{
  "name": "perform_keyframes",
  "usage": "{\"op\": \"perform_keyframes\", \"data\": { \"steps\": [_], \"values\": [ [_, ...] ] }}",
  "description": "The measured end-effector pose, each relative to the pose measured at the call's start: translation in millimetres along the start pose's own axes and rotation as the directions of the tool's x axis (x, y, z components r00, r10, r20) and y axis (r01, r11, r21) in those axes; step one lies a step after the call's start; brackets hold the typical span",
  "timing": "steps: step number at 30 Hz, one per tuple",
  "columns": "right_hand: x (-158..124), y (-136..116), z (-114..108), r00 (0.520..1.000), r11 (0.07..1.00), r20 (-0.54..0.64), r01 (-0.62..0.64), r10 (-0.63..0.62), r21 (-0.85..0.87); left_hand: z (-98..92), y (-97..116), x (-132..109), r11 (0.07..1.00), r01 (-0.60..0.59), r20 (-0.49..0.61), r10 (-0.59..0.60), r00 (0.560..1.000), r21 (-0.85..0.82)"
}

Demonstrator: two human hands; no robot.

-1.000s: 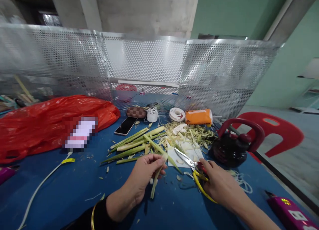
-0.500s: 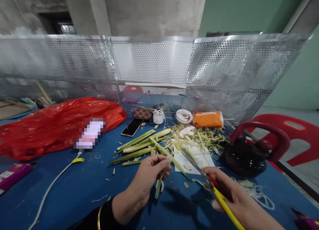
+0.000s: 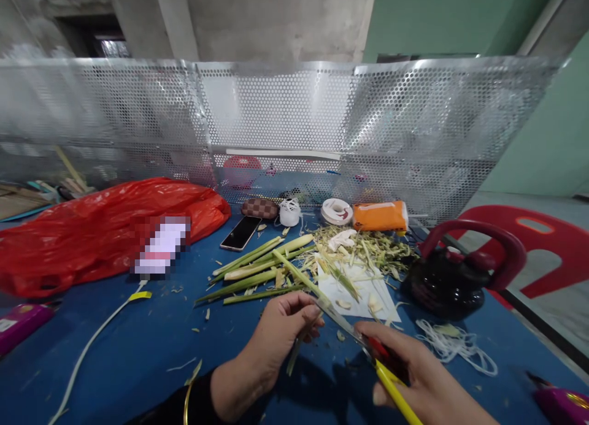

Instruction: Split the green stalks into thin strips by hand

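Note:
My left hand (image 3: pixel 286 321) is closed in a pinch around a thin green plant stalk (image 3: pixel 294 354), whose end hangs below the fingers. In my right hand (image 3: pixel 416 363) are long-bladed shears (image 3: pixel 390 382) with red and yellow handles. Their metal blades point up and left, close to my left fingertips, where they overlap a pale green stalk (image 3: pixel 294 270); I cannot tell whether they cut it. More green stalks (image 3: pixel 251 284) lie in a loose bundle just beyond my left hand. A white paper sheet (image 3: pixel 329 293) with trimmings on it lies beyond the shears.
A heap of shredded trimmings (image 3: pixel 391 250) lies at the back right. Beside it stands a dark kettle (image 3: pixel 444 287); white string (image 3: pixel 455 348) is nearer. A ribbon roll (image 3: pixel 335 211), orange packet (image 3: pixel 380 216), dark phone (image 3: pixel 242 233) and red plastic bag (image 3: pixel 115 229) sit farther back.
My right hand has moved left with the shears, bringing their blades up to my left fingertips. My left hand still pinches the stalk. The view has shifted slightly.

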State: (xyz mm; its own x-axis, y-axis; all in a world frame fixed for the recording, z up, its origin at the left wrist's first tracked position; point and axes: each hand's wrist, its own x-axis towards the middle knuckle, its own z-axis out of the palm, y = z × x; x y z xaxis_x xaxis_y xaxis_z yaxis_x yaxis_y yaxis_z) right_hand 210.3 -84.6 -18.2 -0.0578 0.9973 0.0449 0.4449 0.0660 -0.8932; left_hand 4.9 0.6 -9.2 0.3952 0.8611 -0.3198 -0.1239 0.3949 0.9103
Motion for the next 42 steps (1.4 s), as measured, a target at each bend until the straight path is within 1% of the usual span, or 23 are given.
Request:
{"op": "perform_keyframes", "data": {
  "steps": [5,8,13,15,16,18,20,22,24,26,28,29,30,31,32,33,34,35,36,37,38,40,42],
  "values": [
    [2.1,-6.7,0.8,0.998,0.999,0.048,0.049,-0.049,0.000,3.2,0.3,-1.3,0.999,-0.031,0.023,0.030,0.999,0.024],
    [4.5,-9.8,-0.3,0.995,0.998,0.078,0.065,-0.067,0.027,4.0,1.0,-2.5,0.999,-0.031,0.014,0.030,0.999,0.033],
    [4.3,-4.1,0.6,0.988,0.996,0.125,0.092,-0.093,0.016,2.2,1.8,-3.0,1.000,0.003,-0.001,-0.003,1.000,0.020],
    [3.3,0.0,0.1,0.991,0.996,0.103,0.090,-0.087,-0.028,1.4,2.6,-3.4,1.000,-0.007,0.004,0.007,1.000,0.017],
    [3.5,1.8,-1.2,0.995,0.994,0.066,0.084,-0.080,-0.065,1.2,3.2,-3.8,1.000,-0.016,0.000,0.016,1.000,0.017],
    [6.5,5.0,-6.3,0.995,0.979,-0.061,0.069,-0.082,-0.192,1.3,5.2,-5.2,1.000,-0.024,-0.016,0.024,1.000,0.014],
    [13.6,8.8,-14.1,0.975,0.922,-0.183,0.051,-0.130,-0.383,1.6,8.2,-6.7,1.000,-0.010,-0.026,0.010,1.000,0.013],
    [24.1,15.3,-22.1,0.967,0.819,-0.197,0.020,-0.162,-0.574,1.6,11.6,-8.0,1.000,0.014,-0.026,-0.014,1.000,0.013],
    [35.1,24.4,-28.1,0.970,0.711,-0.177,-0.007,-0.166,-0.704,1.1,14.6,-8.9,1.000,0.031,-0.020,-0.031,0.999,0.006],
    [44.2,32.2,-31.2,0.977,0.608,-0.150,-0.029,-0.149,-0.794,0.2,16.2,-9.3,1.000,0.028,-0.011,-0.028,1.000,-0.009],
    [50.3,32.1,-31.6,0.984,0.515,-0.100,-0.010,-0.147,-0.857,-0.4,15.9,-9.1,1.000,0.010,-0.003,-0.010,1.000,-0.021],
    [52.3,27.3,-30.6,0.985,0.492,-0.068,0.020,-0.160,-0.870,-0.4,15.0,-8.9,1.000,-0.004,-0.003,0.003,1.000,-0.024],
    [54.0,19.3,-28.4,0.983,0.498,-0.035,0.061,-0.181,-0.865,-0.3,13.8,-8.5,0.999,-0.020,-0.006,0.020,1.000,-0.028],
    [55.5,8.5,-24.9,0.977,0.544,-0.006,0.113,-0.212,-0.832,-0.1,12.4,-8.0,0.999,-0.038,-0.010,0.038,0.999,-0.034],
    [57.1,-4.1,-19.9,0.967,0.635,0.002,0.169,-0.255,-0.754,0.3,11.1,-7.7,0.997,-0.060,-0.018,0.059,0.998,-0.042],
    [59.0,-17.4,-13.2,0.963,0.760,-0.007,0.209,-0.271,-0.615,0.9,9.9,-7.3,0.995,-0.083,-0.021,0.082,0.996,-0.049],
    [61.1,-29.8,-5.1,0.969,0.880,-0.009,0.220,-0.246,-0.422,1.4,8.9,-7.2,0.993,-0.107,-0.023,0.106,0.994,-0.054],
    [63.4,-40.3,3.8,0.983,0.961,-0.002,0.179,-0.184,-0.209,2.0,8.3,-7.2,0.990,-0.131,-0.024,0.130,0.991,-0.054],
    [65.7,-48.1,12.9,0.992,0.992,0.033,0.124,-0.123,-0.028,2.6,8.1,-7.3,0.987,-0.156,-0.027,0.155,0.988,-0.049],
    [67.8,-52.7,21.5,0.997,0.993,0.024,0.070,-0.072,0.093,3.2,8.0,-7.5,0.983,-0.179,-0.035,0.178,0.983,-0.041],
    [69.4,-54.3,28.9,0.999,0.986,-0.008,0.038,-0.037,0.165,3.8,8.0,-7.6,0.980,-0.198,-0.048,0.196,0.979,-0.032],
    [70.8,-51.3,38.4,0.998,0.970,-0.056,0.010,0.004,0.243,4.8,7.6,-7.4,0.978,-0.206,-0.070,0.204,0.976,-0.020],
    [70.4,-45.0,39.5,0.997,0.967,-0.077,0.001,0.019,0.254,5.5,6.3,-6.6,0.983,-0.181,-0.069,0.179,0.981,-0.014]
  ]
}}
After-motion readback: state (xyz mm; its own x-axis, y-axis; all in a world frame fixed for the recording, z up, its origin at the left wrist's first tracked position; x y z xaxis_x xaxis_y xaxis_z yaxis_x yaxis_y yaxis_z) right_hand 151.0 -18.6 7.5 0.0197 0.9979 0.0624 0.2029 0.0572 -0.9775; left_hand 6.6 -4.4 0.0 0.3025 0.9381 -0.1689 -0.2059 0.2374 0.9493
